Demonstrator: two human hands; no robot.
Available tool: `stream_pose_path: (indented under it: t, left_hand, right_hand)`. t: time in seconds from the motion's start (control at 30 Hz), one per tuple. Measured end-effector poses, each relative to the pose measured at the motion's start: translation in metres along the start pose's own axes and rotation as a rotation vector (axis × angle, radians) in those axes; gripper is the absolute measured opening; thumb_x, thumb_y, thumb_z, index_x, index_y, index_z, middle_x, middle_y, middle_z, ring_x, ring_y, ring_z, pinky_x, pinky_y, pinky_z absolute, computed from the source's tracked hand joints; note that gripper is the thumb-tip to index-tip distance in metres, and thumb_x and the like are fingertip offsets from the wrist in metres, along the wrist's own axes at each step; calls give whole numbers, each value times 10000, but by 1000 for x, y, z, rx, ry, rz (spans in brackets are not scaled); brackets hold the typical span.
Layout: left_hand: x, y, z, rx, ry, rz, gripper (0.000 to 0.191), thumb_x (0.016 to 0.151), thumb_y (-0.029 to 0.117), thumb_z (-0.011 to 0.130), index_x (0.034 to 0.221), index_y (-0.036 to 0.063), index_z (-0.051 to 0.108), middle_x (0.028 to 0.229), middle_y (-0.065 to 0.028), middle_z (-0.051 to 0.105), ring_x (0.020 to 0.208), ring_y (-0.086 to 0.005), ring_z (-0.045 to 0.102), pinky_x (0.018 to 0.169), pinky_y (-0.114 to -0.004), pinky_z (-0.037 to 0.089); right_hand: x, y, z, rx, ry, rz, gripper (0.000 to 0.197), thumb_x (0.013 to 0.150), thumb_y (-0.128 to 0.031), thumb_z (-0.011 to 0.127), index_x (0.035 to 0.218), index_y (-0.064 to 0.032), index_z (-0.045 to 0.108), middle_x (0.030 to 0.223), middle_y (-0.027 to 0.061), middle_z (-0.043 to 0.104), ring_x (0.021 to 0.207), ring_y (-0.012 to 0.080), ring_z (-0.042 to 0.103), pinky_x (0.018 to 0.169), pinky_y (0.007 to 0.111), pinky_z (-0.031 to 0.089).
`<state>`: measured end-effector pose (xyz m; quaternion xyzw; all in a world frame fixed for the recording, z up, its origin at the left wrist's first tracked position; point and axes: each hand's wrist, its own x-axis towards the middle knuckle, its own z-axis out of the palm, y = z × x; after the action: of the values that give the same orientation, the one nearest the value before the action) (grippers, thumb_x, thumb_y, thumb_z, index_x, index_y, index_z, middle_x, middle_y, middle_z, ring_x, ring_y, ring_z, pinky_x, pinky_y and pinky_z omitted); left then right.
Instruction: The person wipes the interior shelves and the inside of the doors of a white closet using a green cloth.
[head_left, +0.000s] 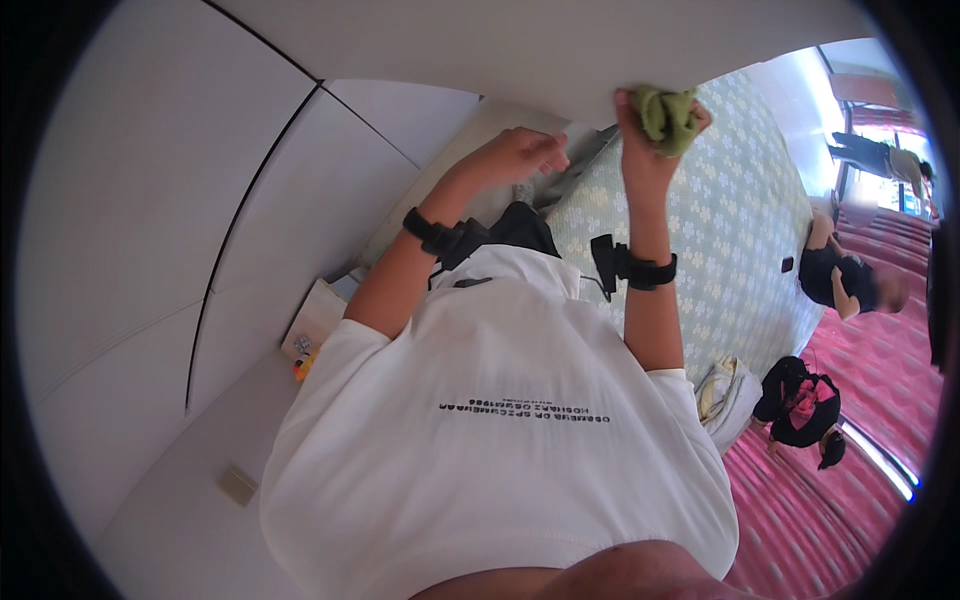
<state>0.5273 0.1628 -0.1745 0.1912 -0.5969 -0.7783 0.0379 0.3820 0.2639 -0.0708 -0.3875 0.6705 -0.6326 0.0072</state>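
Observation:
My right hand (632, 120) grips a crumpled green cloth (666, 120), its fingers around the sides. The cloth is at the lower edge of a broad white panel (525, 45); whether it presses on the panel is hard to tell. To the left, my left hand (525, 154) hangs in the air below the same panel, fingers loosely bent and holding nothing. Each wrist wears a black strap with a small device, the left one (442, 236) and the right one (637, 268). Beneath and beyond my right hand lies a bed with a pale green clover-patterned cover (720, 225).
White cabinet-like panels (150, 165) rise on my left, beside a small bedside cabinet (319, 319). A phone-like object (787, 264) and a bundled white quilt (727, 401) lie on the bed. A seated person (840, 274) and two others are at right, near pink curtains (795, 517).

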Motion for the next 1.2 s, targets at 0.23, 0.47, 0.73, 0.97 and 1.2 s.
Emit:
stream_pose_path:
  t: [0.23,0.47,0.73,0.97,1.2]
  left_hand:
    - [-28,112,47,336,24,453,399,880,283,725,1109,12,543,984,-105,704,915,-204,691,833,-315,527]
    - [-37,128,65,422,189,713,639,781,154,821,1245,39,396,1019,-138,689,893,-176,705,715,-305,561]
    - [-27,183,84,472,318,1155,548,767,-21,712,1277,20,515,1136,-152,644,1024,-278,607,876,-367,489]
    - [-21,127,58,754,406,1130,401,700,-51,704,1072,83,639,962,-58,694,766,-221,687,676,-288,546]
    - [-27,193,-7,582,955,1538,343,814,45,692,1127,-7,563,1095,-117,606,957,-193,615,829,-319,519]
  right_hand:
    - [-40,7,-16,284,-33,257,617,780,-46,761,1190,-57,300,1150,90,412,1036,158,468,916,298,406]
    - [-23,-54,-43,391,-293,158,635,763,36,676,1274,-60,312,1173,69,407,1108,181,451,965,305,376]
    - [7,-103,-59,137,-314,-193,578,900,-91,605,1369,-78,268,1233,117,497,1144,213,499,1000,379,397]
    - [-9,-50,-92,498,-550,144,688,716,118,579,1320,-99,328,1319,109,416,1283,245,402,1063,392,330]
    - [47,-48,-66,405,-460,119,459,982,-287,509,1336,-63,322,1317,180,490,1214,242,495,1036,403,380]
